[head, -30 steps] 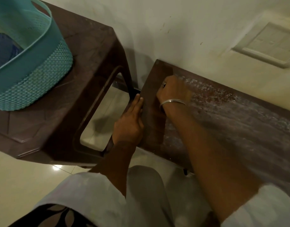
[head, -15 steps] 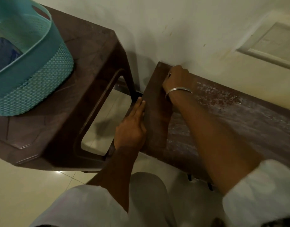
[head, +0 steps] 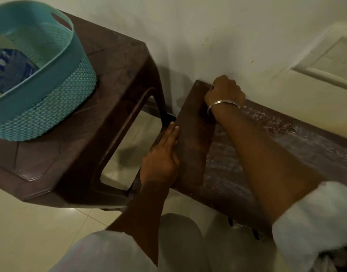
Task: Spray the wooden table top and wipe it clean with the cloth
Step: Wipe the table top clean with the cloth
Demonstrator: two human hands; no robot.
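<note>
Dark brown wood makes up the table top (head: 196, 154), which is set low against a pale wall (head: 208, 36) and runs off to the right of the view. Its left end is seen as a plain, darker band, while whitish streaks and specks are spread over the rest of the surface.

The right hand (head: 224, 91) is placed on the far left corner of the table top, close against the wall. Its fingers are curled under the palm and pressed down onto the wood. Whether anything is grasped beneath them cannot be told, since the underside of the hand is hidden. A thin metal bangle (head: 221, 104) is worn on that wrist, and a white sleeve (head: 316, 222) is pushed up the forearm.

The left hand (head: 161, 161) is laid flat along the left edge of the table top, with the fingers straight and together, pointing towards the wall; nothing is held in it.

Just beside the table, to the left, a brown plastic stool (head: 117, 79) is seen, standing higher than the table top. A teal woven-pattern basket (head: 51, 107) is set on it, and a blue patterned item (head: 8, 73) is partly visible inside. Pale floor tiles (head: 31, 222) are seen below, and a framed panel (head: 331, 61) is fixed to the wall at upper right.
</note>
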